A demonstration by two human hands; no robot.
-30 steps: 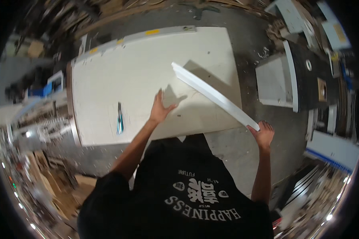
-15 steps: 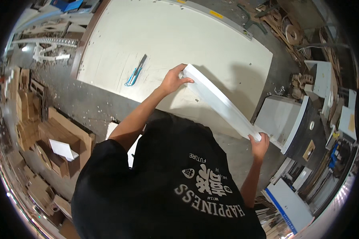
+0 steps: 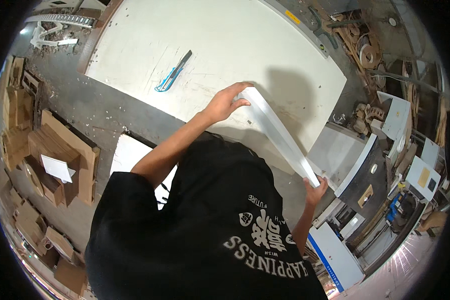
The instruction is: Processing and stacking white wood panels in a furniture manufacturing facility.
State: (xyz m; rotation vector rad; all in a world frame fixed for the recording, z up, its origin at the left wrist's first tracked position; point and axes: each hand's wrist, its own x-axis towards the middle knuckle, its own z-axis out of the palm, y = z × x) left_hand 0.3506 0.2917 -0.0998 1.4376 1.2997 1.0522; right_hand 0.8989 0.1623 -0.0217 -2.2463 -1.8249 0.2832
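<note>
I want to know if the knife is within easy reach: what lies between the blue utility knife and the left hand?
In the head view, only bare white tabletop lies between the utility knife and the left hand, which grips the white strip.

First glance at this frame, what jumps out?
A long white strip held up at both ends: the left hand grips the far end over the big white panel, and the right hand holds the near end beyond the panel's right edge. A blue-handled utility knife lies alone on the panel to the left of the hands. Stacked cardboard pieces fill the floor at the left.
</note>
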